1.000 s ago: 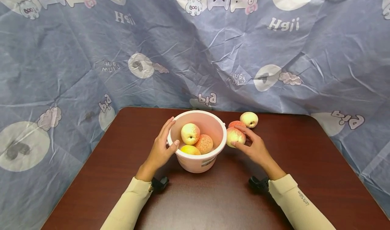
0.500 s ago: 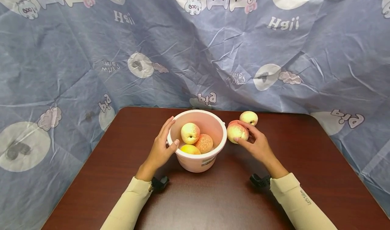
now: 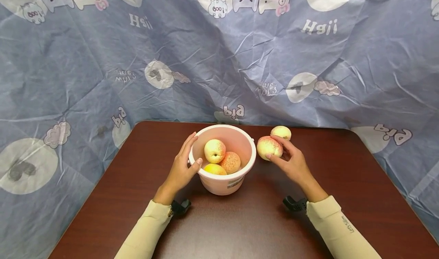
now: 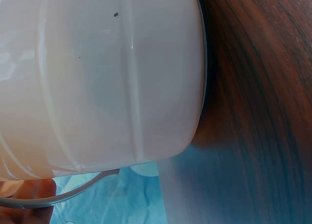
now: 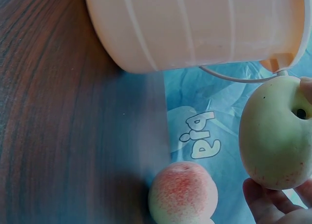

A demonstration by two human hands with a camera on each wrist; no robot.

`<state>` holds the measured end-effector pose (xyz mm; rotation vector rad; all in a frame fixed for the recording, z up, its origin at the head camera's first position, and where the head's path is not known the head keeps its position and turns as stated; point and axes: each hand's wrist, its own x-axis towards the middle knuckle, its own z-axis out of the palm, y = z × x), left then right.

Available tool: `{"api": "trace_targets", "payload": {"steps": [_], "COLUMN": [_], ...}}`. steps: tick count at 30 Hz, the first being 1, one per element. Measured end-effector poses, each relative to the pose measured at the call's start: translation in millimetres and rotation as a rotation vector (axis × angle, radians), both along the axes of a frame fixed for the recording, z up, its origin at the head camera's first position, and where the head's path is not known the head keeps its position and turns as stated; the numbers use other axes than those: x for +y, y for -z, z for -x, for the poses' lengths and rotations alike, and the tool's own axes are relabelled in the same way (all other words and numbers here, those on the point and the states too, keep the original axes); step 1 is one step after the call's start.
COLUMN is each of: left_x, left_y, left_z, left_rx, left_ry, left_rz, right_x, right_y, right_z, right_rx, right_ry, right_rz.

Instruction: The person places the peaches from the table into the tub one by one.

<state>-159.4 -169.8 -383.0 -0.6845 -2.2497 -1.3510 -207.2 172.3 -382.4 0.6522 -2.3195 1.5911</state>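
A pale pink bucket stands upright on the table, holding a yellow-red peach, an orange speckled fruit and a yellow fruit. My left hand grips its left rim, thumb at the near edge; the left wrist view shows fingers by the bucket's handle. To the right of the bucket, my right hand holds a peach between thumb and fingers. In the right wrist view that peach is raised off the table, its stem hollow showing.
Behind the held peach, another pale peach lies on the brown table. The right wrist view shows a red-blushed peach on the table, partly covering something pale. A blue patterned cloth hangs behind the table.
My right hand has shifted a little right and up with the peach, drawing away from the bucket. The left hand and the bucket stay in place.
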Motion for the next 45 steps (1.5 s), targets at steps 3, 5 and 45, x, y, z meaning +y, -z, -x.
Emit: {"api": "trace_targets", "payload": {"steps": [3, 5, 45], "left_x": [1, 1, -6], "left_y": [-0.4, -0.1, 23.4], "left_z": [0.1, 0.0, 14.3], "left_rx": [-0.003, -0.007, 0.005], "left_ry": [-0.001, -0.001, -0.001], "left_rz": [-0.003, 0.000, 0.000], "right_x": [0, 0, -20], "right_y": [-3.5, -5.1, -33.9], "right_z": [-1.1, -2.1, -18.6], "right_rx": [0.016, 0.026, 0.075], "right_ry": [0.001, 0.001, -0.111], "right_rz": [0.001, 0.008, 0.216]}}
